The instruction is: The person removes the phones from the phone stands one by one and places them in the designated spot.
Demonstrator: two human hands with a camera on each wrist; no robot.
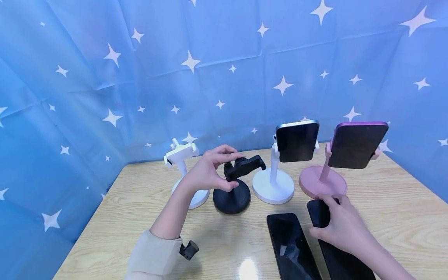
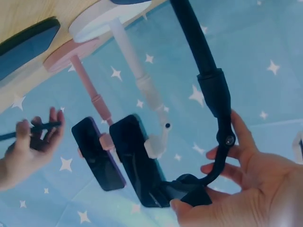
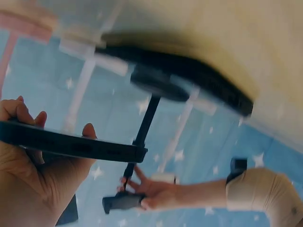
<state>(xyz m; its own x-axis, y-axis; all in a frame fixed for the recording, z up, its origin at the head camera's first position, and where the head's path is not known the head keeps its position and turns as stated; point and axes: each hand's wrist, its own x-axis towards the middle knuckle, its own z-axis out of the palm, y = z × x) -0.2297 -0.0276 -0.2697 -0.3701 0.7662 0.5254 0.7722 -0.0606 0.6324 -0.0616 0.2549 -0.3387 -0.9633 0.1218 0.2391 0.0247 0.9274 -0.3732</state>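
Note:
My left hand grips a black phone stand around the neck and back of its holder. The stand's black phone clamp is tilted, with no phone in it. In the left wrist view, the thumb of my left hand lies on the clamp while other fingers reach behind the jointed neck. On the right, my right hand holds a black phone by its edges. The right wrist view shows this phone raised off the table. Just left of it, another black phone lies on the tabletop.
Behind the hands stand a white phone stand with a bare holder, a second white stand bearing a phone, and a pink stand bearing a purple-edged phone. A blue star-patterned cloth hangs behind the wooden table.

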